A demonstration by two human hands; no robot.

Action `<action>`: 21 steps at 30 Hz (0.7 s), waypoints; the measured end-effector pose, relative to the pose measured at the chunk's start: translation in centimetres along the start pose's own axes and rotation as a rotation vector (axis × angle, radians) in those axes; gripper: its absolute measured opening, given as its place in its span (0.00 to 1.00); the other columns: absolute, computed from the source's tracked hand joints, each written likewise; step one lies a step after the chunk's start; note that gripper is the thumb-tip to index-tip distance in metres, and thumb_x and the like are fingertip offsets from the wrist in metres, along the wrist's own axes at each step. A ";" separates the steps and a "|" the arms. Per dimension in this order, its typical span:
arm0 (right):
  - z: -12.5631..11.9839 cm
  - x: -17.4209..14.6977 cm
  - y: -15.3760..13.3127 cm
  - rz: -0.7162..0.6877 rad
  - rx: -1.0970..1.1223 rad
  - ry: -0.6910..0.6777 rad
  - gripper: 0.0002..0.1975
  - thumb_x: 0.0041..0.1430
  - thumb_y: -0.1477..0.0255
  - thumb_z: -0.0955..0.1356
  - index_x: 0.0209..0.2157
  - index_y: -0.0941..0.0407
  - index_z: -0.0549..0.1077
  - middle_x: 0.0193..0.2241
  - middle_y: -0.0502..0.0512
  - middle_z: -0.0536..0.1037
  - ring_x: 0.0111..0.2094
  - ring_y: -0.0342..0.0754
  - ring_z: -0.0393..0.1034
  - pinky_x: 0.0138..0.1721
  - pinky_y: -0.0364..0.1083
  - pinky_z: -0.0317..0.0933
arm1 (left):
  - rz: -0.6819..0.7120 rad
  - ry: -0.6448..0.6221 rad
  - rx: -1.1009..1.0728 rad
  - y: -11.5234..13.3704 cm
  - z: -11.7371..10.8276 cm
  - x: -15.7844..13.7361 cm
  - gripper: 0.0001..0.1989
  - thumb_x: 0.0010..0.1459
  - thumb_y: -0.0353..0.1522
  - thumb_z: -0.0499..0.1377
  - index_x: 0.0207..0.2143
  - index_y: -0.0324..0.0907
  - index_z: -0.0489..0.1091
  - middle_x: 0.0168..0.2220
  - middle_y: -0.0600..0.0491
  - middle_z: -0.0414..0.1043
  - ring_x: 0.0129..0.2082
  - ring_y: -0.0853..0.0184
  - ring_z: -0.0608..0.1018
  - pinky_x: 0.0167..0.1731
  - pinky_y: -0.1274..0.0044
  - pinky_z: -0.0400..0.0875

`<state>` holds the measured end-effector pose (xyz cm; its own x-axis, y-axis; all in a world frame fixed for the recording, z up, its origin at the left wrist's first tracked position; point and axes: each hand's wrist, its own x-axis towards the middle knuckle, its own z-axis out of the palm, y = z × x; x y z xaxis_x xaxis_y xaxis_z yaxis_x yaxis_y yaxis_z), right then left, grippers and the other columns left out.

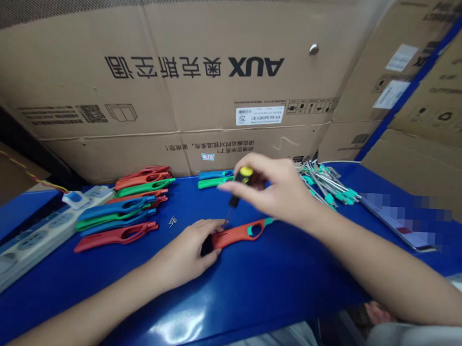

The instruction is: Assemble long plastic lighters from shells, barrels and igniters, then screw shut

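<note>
Orange handle [233, 236] in left hand [191, 247], below right [274, 188]

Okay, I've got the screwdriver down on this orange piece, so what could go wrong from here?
The yellow-and-black screwdriver in the right hand points down close to the left hand, which grips the orange plastic casing; a slip might jab that hand. The small, loose silver screws lie near the left hand on the shiny blue tabletop, so a sweep could scatter them. The right forearm might knock the nearby heap of silver-and-teal metal rods.
</note>
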<state>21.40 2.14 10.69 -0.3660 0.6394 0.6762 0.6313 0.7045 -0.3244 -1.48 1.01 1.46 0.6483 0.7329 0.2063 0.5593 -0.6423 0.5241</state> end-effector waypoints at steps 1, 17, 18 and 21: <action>-0.8 -0.1 1.2 0.054 -0.076 0.075 0.21 0.64 0.51 0.67 0.34 0.56 0.70 0.23 0.47 0.73 0.23 0.41 0.64 0.29 0.40 0.53 | -0.014 -0.034 0.035 0.3 -0.5 -0.1 0.26 0.55 0.25 0.61 0.58 0.43 0.68 0.53 0.45 0.77 0.53 0.55 0.79 0.55 0.62 0.74; -3.1 -4.3 12.5 0.583 -0.727 -0.163 0.16 0.68 0.60 0.61 0.46 0.54 0.73 0.44 0.61 0.82 0.45 0.59 0.76 0.34 0.48 0.58 | 0.263 -0.007 0.207 -3.7 -3.9 7.2 0.15 0.67 0.32 0.54 0.54 0.42 0.72 0.51 0.44 0.78 0.51 0.58 0.79 0.53 0.65 0.74; -3.0 -4.4 12.5 0.609 -0.723 -0.201 0.16 0.68 0.61 0.61 0.47 0.54 0.73 0.44 0.62 0.82 0.46 0.60 0.76 0.35 0.48 0.59 | 0.229 0.018 0.228 -4.6 -4.6 8.1 0.16 0.67 0.33 0.54 0.53 0.41 0.73 0.51 0.44 0.78 0.51 0.57 0.79 0.53 0.64 0.74; -2.5 -4.6 12.7 0.656 -0.686 -0.301 0.17 0.66 0.61 0.62 0.50 0.54 0.72 0.45 0.62 0.81 0.48 0.61 0.76 0.36 0.49 0.61 | 0.145 0.071 0.274 -7.1 -5.5 10.8 0.18 0.65 0.35 0.54 0.54 0.39 0.72 0.53 0.42 0.77 0.53 0.55 0.79 0.55 0.62 0.72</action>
<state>32.79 7.39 5.09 0.0988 0.9569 0.2731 0.9946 -0.0865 -0.0568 -1.26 14.74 4.55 0.6990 0.6370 0.3250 0.5884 -0.7706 0.2448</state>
